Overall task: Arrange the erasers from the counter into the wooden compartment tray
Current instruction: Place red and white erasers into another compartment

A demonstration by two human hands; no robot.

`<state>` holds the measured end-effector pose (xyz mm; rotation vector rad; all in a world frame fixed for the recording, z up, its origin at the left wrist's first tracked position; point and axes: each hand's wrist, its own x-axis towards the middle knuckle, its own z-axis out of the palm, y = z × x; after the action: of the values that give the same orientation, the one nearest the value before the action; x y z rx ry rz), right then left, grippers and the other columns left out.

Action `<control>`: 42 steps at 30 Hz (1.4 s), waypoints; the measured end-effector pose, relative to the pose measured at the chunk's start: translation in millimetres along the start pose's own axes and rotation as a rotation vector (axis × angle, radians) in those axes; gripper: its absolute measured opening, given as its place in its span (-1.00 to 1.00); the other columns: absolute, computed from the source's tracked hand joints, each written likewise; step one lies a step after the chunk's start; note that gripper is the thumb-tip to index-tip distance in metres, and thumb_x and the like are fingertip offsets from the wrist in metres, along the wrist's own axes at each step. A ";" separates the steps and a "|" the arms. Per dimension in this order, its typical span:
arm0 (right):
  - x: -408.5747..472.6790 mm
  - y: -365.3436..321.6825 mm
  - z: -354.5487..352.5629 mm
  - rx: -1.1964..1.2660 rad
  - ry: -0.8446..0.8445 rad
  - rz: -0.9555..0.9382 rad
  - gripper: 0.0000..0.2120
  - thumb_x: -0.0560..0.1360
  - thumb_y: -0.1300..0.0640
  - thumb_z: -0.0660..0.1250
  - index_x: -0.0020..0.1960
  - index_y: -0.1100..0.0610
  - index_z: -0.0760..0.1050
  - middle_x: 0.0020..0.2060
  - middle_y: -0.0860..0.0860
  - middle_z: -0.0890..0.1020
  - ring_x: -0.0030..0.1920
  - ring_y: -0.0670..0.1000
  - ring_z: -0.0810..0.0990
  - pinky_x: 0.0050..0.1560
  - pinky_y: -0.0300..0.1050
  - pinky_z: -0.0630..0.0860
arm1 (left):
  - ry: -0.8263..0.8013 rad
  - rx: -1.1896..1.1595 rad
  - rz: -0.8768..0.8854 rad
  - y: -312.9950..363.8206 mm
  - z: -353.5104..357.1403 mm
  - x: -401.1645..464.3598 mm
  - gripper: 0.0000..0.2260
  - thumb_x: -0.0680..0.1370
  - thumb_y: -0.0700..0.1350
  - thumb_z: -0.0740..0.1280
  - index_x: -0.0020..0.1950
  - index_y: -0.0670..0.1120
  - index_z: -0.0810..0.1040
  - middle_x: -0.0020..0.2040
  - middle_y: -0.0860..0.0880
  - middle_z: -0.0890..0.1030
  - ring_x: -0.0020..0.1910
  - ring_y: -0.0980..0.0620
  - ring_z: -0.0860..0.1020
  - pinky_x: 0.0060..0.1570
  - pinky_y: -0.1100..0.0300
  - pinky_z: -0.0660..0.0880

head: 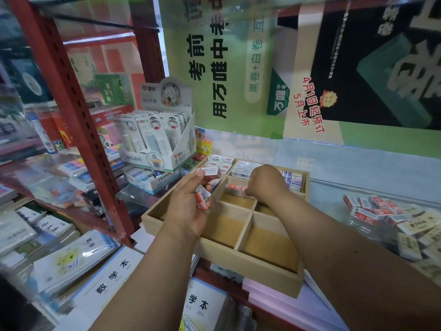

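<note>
Stationery shop counter [372,168]. Right hand [267,182] pinching eraser [236,188], lowering into mid compartment of wooden tray [250,266]. Left hand [191,206] gripping spare erasers [204,199] over tray's left edge. Advice: seat flat, flush against divider.

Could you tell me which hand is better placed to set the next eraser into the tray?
Right: the right hand already pinches an eraser low inside a tray compartment.
</note>
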<state>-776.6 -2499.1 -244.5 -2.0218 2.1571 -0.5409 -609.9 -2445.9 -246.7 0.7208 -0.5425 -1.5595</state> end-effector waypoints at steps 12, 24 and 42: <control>-36.1 -35.5 -21.8 0.657 0.182 -0.552 -0.78 0.32 0.31 0.51 -0.08 0.11 0.63 -0.15 -0.03 0.58 -0.22 -0.04 0.56 -0.15 -0.25 0.51 | -0.076 0.038 0.076 -2.3 -0.2 5.0 -0.73 0.45 0.02 0.37 0.07 -0.08 0.56 -0.34 0.00 0.56 -0.45 0.15 0.49 -0.55 0.34 0.38; -5.3 -19.5 -0.5 -0.008 -0.089 -0.154 -0.90 0.40 0.25 0.36 -0.12 0.25 0.61 -0.13 0.12 0.65 -0.04 0.11 0.59 -0.05 -0.10 0.54 | 0.078 -0.216 -0.086 4.6 -1.9 4.3 -0.79 0.60 -0.16 0.10 0.10 -0.13 0.50 -0.21 -0.11 0.56 -0.32 0.00 0.55 -0.48 0.31 0.39; -5.5 -19.9 11.5 0.512 0.109 -0.074 -0.93 0.44 0.16 0.42 -0.08 0.11 0.62 -0.20 -0.01 0.62 -0.17 -0.02 0.56 -0.08 -0.15 0.50 | 0.046 -0.159 0.003 0.2 -2.4 5.4 -0.74 0.58 -0.02 0.29 0.23 -0.06 0.47 0.05 -0.16 0.62 -0.12 -0.02 0.60 -0.51 0.31 0.44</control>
<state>-753.7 -2496.3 -249.0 -1.8186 1.7563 -1.1048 -608.2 -2451.1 -248.9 0.6323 -0.3804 -1.5603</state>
